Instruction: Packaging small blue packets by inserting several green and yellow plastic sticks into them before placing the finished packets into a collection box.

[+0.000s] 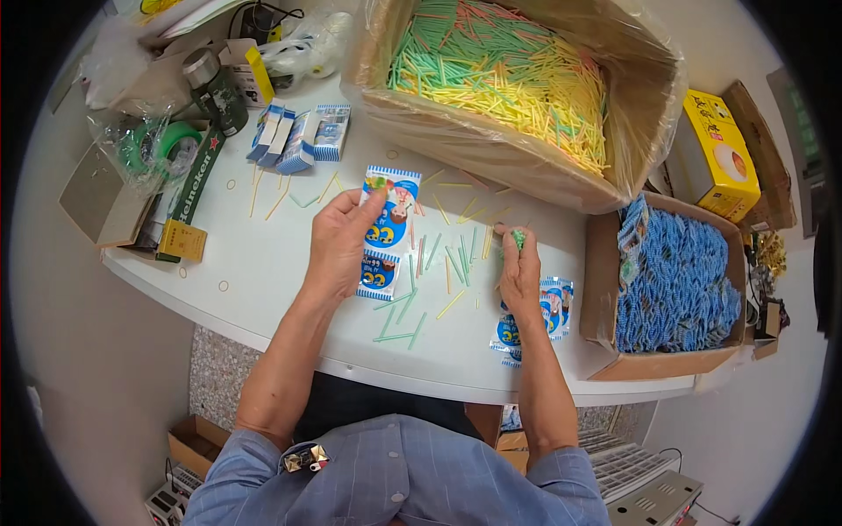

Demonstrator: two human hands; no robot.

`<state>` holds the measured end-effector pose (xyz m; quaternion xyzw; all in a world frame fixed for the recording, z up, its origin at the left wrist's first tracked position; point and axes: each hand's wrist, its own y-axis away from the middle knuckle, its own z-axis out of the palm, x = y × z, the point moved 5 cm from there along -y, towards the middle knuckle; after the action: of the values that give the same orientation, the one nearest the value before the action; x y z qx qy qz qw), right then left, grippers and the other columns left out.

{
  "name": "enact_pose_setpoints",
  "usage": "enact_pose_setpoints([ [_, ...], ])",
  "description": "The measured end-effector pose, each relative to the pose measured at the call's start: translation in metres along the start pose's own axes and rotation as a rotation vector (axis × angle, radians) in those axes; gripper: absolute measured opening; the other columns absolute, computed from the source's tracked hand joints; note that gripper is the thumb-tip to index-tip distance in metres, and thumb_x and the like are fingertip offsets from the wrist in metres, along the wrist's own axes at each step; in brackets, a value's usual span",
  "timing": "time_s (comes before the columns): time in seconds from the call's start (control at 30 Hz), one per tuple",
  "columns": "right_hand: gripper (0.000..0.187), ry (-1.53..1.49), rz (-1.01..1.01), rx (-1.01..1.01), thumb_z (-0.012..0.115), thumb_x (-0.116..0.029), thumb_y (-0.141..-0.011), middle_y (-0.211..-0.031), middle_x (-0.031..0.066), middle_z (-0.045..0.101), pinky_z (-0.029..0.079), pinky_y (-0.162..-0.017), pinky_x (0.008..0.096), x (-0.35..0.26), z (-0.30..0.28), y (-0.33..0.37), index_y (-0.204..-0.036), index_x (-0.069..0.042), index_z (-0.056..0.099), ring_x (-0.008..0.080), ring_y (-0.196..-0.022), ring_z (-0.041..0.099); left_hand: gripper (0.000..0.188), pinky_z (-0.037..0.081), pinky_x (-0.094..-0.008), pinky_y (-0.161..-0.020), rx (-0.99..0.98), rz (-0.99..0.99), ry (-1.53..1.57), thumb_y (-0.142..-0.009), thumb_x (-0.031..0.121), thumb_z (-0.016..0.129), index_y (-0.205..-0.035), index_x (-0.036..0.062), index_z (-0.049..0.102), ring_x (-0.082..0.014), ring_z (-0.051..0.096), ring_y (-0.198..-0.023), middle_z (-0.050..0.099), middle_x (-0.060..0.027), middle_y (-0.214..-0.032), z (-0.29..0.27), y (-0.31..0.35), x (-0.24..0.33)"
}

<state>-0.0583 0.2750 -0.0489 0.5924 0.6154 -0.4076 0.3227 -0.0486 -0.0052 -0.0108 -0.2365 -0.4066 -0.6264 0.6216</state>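
My left hand [335, 245] is closed on a blue-and-white printed packet [402, 206], with the thumb on its front. A similar packet [379, 279] lies just below that one; I cannot tell whether the two are joined. My right hand [524, 276] is closed around a small bundle of green straw-like sticks [518, 238], their ends showing between the fingers. Between my hands, loose green, yellow and pink sticks [460, 266] lie scattered on the white table [289, 263]. More blue packets [556, 305] lie partly hidden under my right wrist.
A plastic-lined carton [491, 131] full of coloured sticks stands at the back. To the right, a carton [596, 289] holds many blue packets, near a yellow box [721, 158]. Small blue-and-white boxes [298, 145], a dark flask [215, 92] and green tape [162, 145] are at back left.
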Motion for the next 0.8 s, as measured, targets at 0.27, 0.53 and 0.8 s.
enact_pose_setpoints([
  [0.27,0.025,-0.47,0.094,0.113,0.045,-0.024,-0.107,-0.115,0.0138,0.067,0.044,-0.102,0.034,-0.005,-0.016,-0.012,-0.114,-0.001,0.053,0.0218,-0.111,0.06,0.019,0.049,-0.0195,-0.058,0.009,-0.09,-0.267,-0.09,0.014,0.075,-0.092,-0.005,0.075,-0.0064,0.066,-0.069,0.074,-0.0073,-0.079,0.006,0.017,-0.011],
  [0.53,0.021,-1.148,-0.172,-0.073,0.041,-0.022,-0.109,-0.119,0.0202,0.065,0.034,-0.118,0.0494,-0.083,0.003,-0.012,-0.114,-0.004,0.05,0.0383,-0.129,0.054,0.022,0.045,-0.024,-0.056,-0.266,0.071,-0.682,-0.094,0.019,0.071,-0.088,-0.0024,0.075,-0.0044,0.058,-0.064,0.067,-0.0035,-0.067,0.018,0.037,-0.02],
  [0.8,0.02,-1.228,-0.266,-0.144,0.041,-0.024,-0.109,-0.118,0.0239,0.064,0.034,-0.116,0.0538,-0.127,0.026,0.0,-0.115,-0.006,0.045,0.0406,-0.127,0.055,0.019,0.048,-0.0242,-0.062,-0.333,0.067,-0.589,-0.091,0.015,0.074,-0.086,-0.0028,0.075,-0.005,0.058,-0.069,0.069,-0.0015,-0.072,0.026,0.052,-0.017],
])
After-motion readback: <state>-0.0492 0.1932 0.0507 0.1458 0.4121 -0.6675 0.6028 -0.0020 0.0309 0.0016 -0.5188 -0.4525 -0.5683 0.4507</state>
